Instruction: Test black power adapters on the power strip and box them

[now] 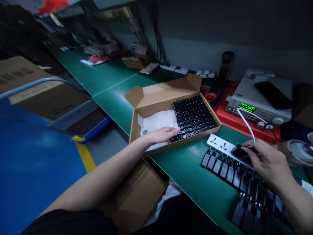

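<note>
Presently, left hand (161, 134), fingers extended, touches black adapters (193, 115) in cardboard box (156, 97) at far left. Right hand (268, 162) fingers grip black plug (237, 150) on white power strip (219, 143), near right. Green readout on meter (262, 98) illegible.

Both bare: left hand (162, 134) and right hand (269, 161), forearms uncovered. Worn: black short sleeve (73, 222) on left upper arm, off the desk (195, 182) front edge; dark garment (190, 217) over lap, below that edge.

box (156, 94): plain brown cardboard, matt | liner sheet (156, 122): white paper, smooth | adapters (193, 116): black plastic, slightly glossy | power strip (220, 145): white plastic, smooth | bench mat (195, 176): green, matt | tray (232, 119): red plastic
</note>
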The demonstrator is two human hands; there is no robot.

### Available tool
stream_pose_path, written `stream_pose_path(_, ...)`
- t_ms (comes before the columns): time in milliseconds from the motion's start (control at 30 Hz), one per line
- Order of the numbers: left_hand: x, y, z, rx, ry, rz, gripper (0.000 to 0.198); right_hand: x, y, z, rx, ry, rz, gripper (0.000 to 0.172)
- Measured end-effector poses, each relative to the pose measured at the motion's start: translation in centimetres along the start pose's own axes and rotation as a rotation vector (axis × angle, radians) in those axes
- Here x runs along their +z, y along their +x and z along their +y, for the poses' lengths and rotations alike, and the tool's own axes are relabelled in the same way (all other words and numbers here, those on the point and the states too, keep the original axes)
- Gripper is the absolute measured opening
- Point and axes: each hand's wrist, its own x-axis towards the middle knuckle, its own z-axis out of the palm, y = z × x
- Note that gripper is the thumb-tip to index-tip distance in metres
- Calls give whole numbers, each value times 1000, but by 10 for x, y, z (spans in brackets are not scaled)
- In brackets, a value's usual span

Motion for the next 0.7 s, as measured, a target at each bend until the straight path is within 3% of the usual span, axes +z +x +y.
stream_pose_path(67,-1,-8,6,-19,92,59,78,0,0,0,3,8,5,11)
stream_pose_path(167,7,-26,27,106,261,410,60,-1,1,-3,1,18,-1,10)
stream_pose_path(233,26,-38,44,260,233,602,47,-2,1,-5,2,18,-5,10)
stream_pose_path(267,40,-42,52,352,201,631,42,-2,2,-6,6,20,-7,10)
stream_pose_path(367,95,-46,69,533,192,497,44,-3,2,-9,29,30,-13,10)
stream_pose_path(433,133,-40,75,537,233,363,61,-3,2,-11,37,30,-18,11)
stream_pose_path(500,164,-32,77,491,263,317,69,-4,2,-12,39,29,-21,11)
stream_pose_path(600,188,-25,72,468,254,371,58,-4,2,-14,52,40,-25,12)
stream_pose_path(700,190,-28,59,521,212,429,48,-5,1,-15,62,65,-29,11)
